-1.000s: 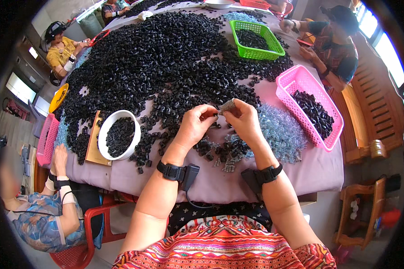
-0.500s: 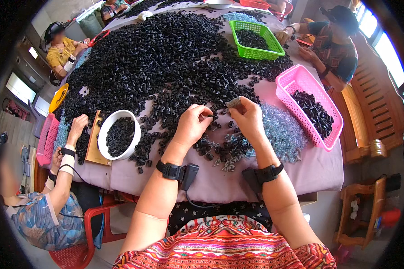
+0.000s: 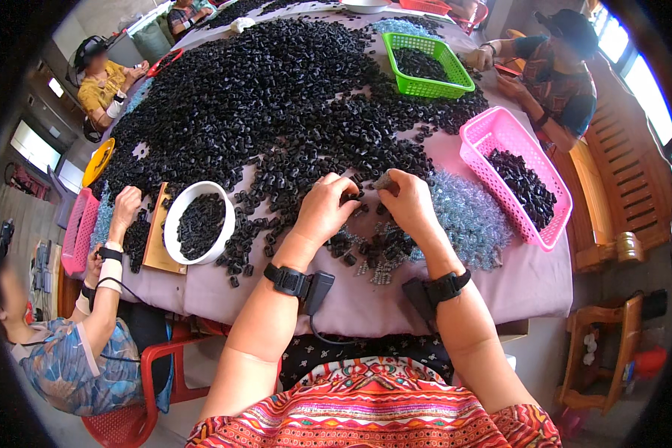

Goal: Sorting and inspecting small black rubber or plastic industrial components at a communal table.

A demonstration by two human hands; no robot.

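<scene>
My left hand (image 3: 325,207) is closed in a pinch at the front of the heap of small black plastic pieces (image 3: 276,89). A small dark piece shows at its fingertips, partly hidden by the fingers. To its right, with a narrow gap between them, my right hand (image 3: 412,203) pinches a small greyish translucent strip (image 3: 383,181). Beside and beyond the right wrist lies a pile of clear, bluish small plastic pieces (image 3: 467,220). Some loose black pieces (image 3: 388,243) and clear ones lie just below my hands on the pale cloth (image 3: 291,306).
A pink basket (image 3: 474,149) with black pieces stands to the right, a green basket (image 3: 407,88) beyond it. At left are a white bowl (image 3: 173,231) of black pieces and a wooden board (image 3: 157,257). Co-workers sit around the table, one close at my left (image 3: 75,358).
My left hand has shifted slightly right, nearer to the right hand. The right hand has turned and moved slightly left and lower, so less of its greyish strip shows.
</scene>
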